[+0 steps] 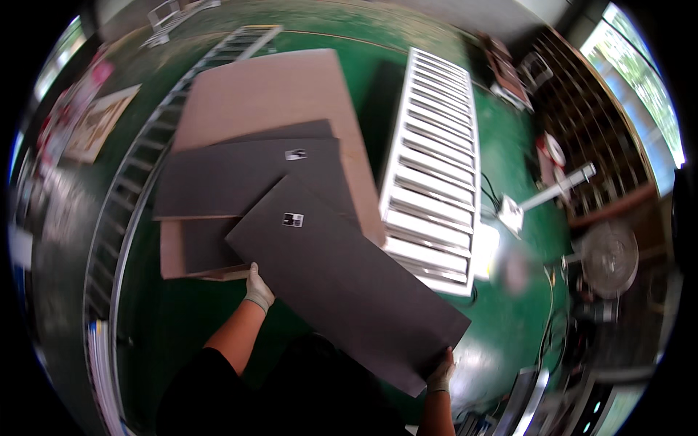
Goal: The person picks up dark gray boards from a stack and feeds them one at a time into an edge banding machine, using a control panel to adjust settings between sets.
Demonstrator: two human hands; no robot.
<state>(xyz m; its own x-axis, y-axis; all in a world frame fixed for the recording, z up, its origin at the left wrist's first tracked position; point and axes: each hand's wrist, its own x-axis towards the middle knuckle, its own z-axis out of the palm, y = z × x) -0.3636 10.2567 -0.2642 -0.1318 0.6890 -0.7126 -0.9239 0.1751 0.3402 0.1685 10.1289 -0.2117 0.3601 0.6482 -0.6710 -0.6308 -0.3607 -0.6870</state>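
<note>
A long dark grey panel with a small black-and-white label slants across the view in front of me. My left hand, in a pale glove, is closed on its near left edge. At the lower right corner, my right hand grips the same panel, its fingers partly hidden. Beyond the held panel lies another dark panel with a similar label, on top of further dark sheets. These rest on a large brown cardboard sheet. The held panel's far left corner overlaps the stack; whether it touches cannot be made out.
A white roller conveyor stands right of the stack, above a green floor. Along the left runs a metal ladder-like frame. A round fan, cables and a wooden rack are at the right.
</note>
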